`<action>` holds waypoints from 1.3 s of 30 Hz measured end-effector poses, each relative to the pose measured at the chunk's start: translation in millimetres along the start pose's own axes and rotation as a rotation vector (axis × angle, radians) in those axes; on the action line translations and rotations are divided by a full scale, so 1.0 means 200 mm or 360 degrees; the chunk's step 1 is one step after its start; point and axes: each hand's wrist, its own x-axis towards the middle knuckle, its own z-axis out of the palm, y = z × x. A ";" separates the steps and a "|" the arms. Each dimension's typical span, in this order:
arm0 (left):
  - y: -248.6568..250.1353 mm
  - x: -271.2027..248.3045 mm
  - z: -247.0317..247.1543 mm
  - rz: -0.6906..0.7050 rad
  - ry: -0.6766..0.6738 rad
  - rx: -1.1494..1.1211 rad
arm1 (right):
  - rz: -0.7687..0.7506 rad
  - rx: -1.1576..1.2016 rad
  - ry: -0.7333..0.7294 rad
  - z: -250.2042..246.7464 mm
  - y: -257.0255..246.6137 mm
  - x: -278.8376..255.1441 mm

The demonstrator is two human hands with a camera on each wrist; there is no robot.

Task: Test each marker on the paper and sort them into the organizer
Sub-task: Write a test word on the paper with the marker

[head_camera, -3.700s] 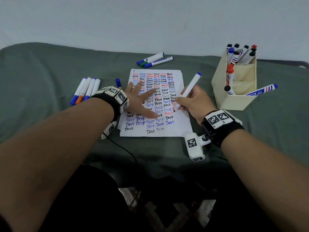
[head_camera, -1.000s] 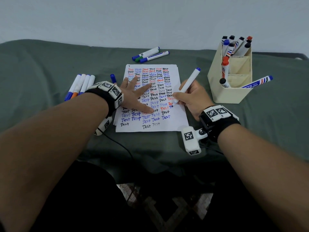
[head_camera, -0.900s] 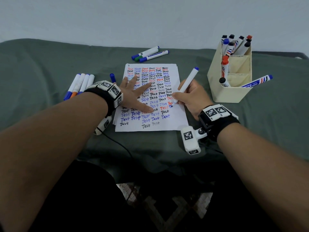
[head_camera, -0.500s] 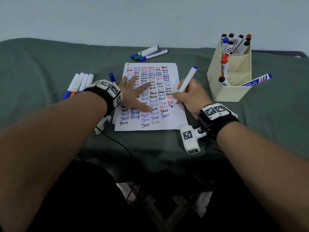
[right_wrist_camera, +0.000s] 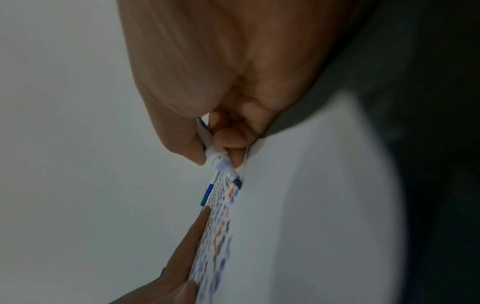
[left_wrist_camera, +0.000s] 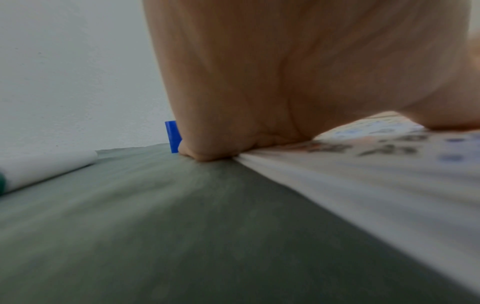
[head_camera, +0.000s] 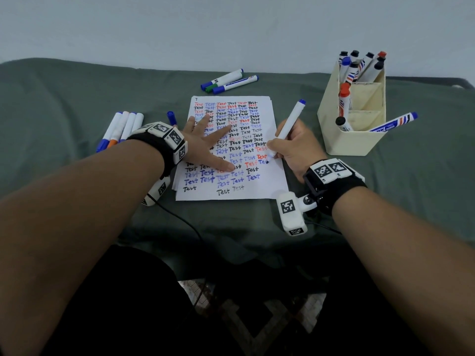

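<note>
Writing the test word with the white blue-capped marker [head_camera: 289, 124] — your right hand [head_camera: 295, 147] has it in a pen grip, thumb and fingers curled round the barrel low down, tip on the right edge of the white sheet of paper [head_camera: 272, 186], near its middle rows. Your left hand [head_camera: 203, 147] lies flat on the left part of the sheet, fingers straight and spread, pinning it.

To do this step well, I'd say:
- keep that left palm down; the green cloth [head_camera: 64, 93] underneath is soft and the sheet could creep
- you're writing close to the paper's right edge — finish the word short or the tip may run onto the cloth
- light pressure; a clear blue line is enough to judge the marker
- then recap with the loose blue cap [head_camera: 171, 117] just left of the paper before it goes to the cream cardboard organizer [head_camera: 352, 142] at far right

Hard to make out:
- right wrist view is blurred; the blue tip [right_wrist_camera: 237, 182] looks to be touching the paper
- left wrist view shows mostly palm [left_wrist_camera: 285, 82]; fingers are cut off
- organizer's compartment contents partly hidden by its walls
</note>
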 end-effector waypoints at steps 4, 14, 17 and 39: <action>0.00 0.00 0.00 0.0001 0.0004 0.0000 | -0.0005 0.0050 0.0023 0.00 0.00 -0.01; 0.00 0.00 0.00 -0.0003 0.0013 -0.0003 | -0.0003 0.0027 0.0052 0.00 -0.01 -0.01; 0.00 0.01 0.00 0.0002 0.0010 -0.0012 | -0.0001 -0.0001 0.0040 0.00 -0.01 -0.01; -0.03 0.02 0.01 0.0037 0.0118 -0.0040 | 0.0082 0.0924 0.0013 -0.04 0.06 0.01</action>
